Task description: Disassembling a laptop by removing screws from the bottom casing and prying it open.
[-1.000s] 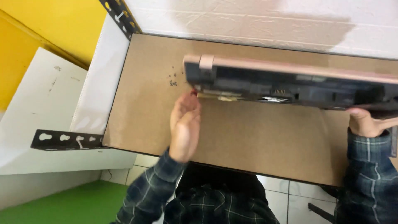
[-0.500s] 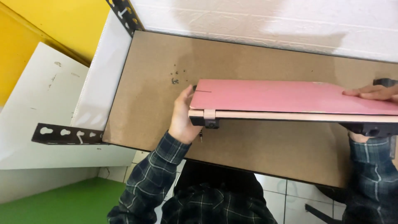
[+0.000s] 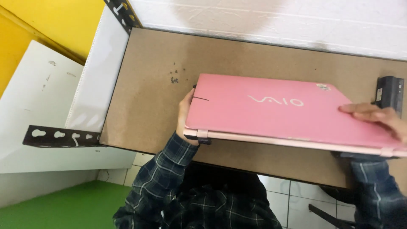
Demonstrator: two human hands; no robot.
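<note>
A closed pink laptop [image 3: 275, 112] lies lid-up over the brown board table [image 3: 148, 97], its front edge toward me. My left hand [image 3: 185, 116] grips the laptop's left edge, fingers tucked under it. My right hand [image 3: 377, 118] rests on the lid's right end, fingers spread across the top, the sleeve below it. Both arms wear dark plaid sleeves.
A small black block-shaped device [image 3: 390, 93] sits on the table past the laptop's right end. A black perforated metal bracket [image 3: 63, 136] sticks out at the left. White panels [image 3: 38, 106] lean at left; a white brick wall [image 3: 275, 21] runs behind.
The laptop has been turned from underside-facing-me to lid-up and lowered flat over the table. My right hand moved from under its right end onto the lid.
</note>
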